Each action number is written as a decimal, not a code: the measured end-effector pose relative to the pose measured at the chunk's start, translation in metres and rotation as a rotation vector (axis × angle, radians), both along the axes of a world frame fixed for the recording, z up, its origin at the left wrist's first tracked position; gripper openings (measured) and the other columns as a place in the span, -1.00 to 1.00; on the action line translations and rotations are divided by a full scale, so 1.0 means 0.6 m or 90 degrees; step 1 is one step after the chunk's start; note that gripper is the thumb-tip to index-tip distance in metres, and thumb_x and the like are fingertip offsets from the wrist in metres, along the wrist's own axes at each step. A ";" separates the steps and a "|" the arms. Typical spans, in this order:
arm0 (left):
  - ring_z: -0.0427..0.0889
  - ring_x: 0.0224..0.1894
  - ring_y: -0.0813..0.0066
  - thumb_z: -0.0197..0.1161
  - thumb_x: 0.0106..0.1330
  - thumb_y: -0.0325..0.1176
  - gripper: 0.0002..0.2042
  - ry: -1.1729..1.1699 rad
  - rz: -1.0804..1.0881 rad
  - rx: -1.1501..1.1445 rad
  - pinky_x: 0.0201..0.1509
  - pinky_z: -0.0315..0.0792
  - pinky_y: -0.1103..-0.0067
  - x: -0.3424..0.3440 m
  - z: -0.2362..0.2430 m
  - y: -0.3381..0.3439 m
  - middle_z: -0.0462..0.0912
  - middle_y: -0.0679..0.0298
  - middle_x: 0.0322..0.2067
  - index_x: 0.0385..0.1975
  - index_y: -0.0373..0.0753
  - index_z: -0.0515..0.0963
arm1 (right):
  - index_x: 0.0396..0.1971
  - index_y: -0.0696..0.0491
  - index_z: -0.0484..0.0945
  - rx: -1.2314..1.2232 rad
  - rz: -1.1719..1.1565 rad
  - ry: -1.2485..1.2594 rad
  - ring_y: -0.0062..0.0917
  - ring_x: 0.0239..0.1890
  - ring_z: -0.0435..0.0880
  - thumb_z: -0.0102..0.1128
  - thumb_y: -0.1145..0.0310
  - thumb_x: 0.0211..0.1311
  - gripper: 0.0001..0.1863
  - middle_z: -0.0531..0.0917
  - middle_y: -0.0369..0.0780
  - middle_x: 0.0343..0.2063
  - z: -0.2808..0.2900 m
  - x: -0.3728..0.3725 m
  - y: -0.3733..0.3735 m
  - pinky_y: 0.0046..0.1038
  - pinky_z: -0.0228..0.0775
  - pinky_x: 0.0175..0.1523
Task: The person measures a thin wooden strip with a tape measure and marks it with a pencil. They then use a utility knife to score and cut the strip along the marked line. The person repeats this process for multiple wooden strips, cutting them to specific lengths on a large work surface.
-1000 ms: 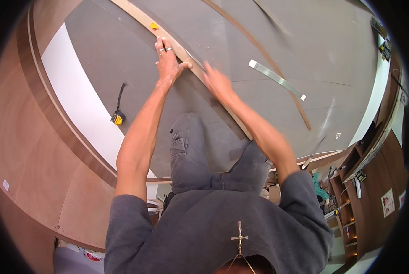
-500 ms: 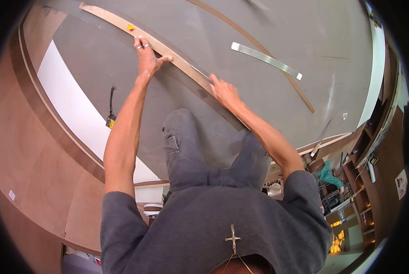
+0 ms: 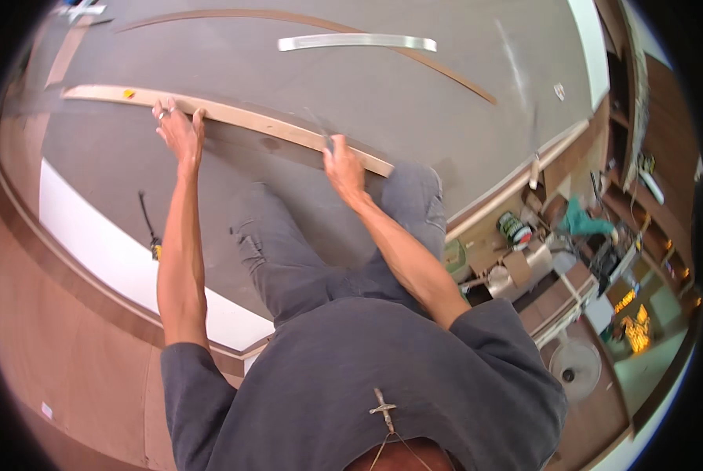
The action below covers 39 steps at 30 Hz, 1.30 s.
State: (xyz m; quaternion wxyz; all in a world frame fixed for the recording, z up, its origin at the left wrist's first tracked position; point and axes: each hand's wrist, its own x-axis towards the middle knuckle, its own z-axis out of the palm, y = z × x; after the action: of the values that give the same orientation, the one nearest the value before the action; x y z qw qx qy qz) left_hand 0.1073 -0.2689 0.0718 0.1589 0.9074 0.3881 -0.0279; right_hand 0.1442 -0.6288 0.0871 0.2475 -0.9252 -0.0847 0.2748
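A long pale wooden strip (image 3: 253,120) lies slantwise across the grey board (image 3: 461,149), with a small yellow piece (image 3: 129,93) on its left part. My left hand (image 3: 180,135) presses on the strip with fingers and thumb spread apart. Closer to the strip's right end, my right hand (image 3: 344,166) is closed around a knife (image 3: 328,144), its thin blade blurred by motion and pointing away from me over the strip. I cannot make out whether the blade touches the board.
Beyond the strip lie a shiny metal bar (image 3: 357,41) and a thin brown strip (image 3: 453,74). A tape measure (image 3: 156,250) rests left of my left forearm. At the right are a can (image 3: 514,228), a teal cloth (image 3: 583,218) and a fan-like round thing (image 3: 575,367). My knees are on the board.
The view has turned, so the board's contents appear shifted left and lower. My right hand, now showing a dark knife, is by the strip's right part; my left hand stays on the strip.
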 end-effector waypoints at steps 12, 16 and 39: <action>-0.33 0.67 -0.11 0.72 -0.13 0.12 0.39 -0.012 0.034 -0.206 0.61 -0.23 -0.20 -0.009 0.031 -0.297 -0.18 -0.22 0.60 0.55 -0.50 -0.12 | 0.09 0.08 0.32 0.038 0.047 -0.056 0.16 -0.12 0.69 0.15 0.31 0.46 -0.66 0.71 0.14 -0.17 -0.014 0.002 -0.004 0.08 0.50 -0.06; -0.40 0.67 -0.13 0.74 -0.26 0.20 0.54 -0.003 0.036 -0.237 0.56 -0.25 -0.31 -0.009 0.033 -0.310 -0.33 -0.21 0.61 0.56 -0.50 -0.24 | 0.10 0.09 0.32 0.033 0.054 -0.067 0.14 -0.10 0.69 0.15 0.31 0.46 -0.65 0.70 0.13 -0.14 -0.012 0.000 -0.007 0.06 0.50 -0.02; -0.48 0.67 -0.03 0.85 -0.35 -0.06 0.63 0.168 0.147 -0.307 0.54 -0.03 -0.27 0.056 0.035 -0.312 -0.56 -0.18 0.60 0.55 -0.50 -0.42 | 0.01 0.04 0.38 0.036 0.365 0.063 0.08 -0.09 0.72 0.00 0.09 0.58 -0.69 0.67 0.05 -0.14 0.014 0.127 -0.144 0.09 0.55 -0.04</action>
State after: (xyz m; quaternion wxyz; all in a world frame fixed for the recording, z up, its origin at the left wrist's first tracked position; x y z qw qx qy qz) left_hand 0.1408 -0.4564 0.0930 0.3198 0.7820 0.4883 -0.2186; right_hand 0.2205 -0.7151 0.0956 0.1893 -0.8418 -0.3384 0.3755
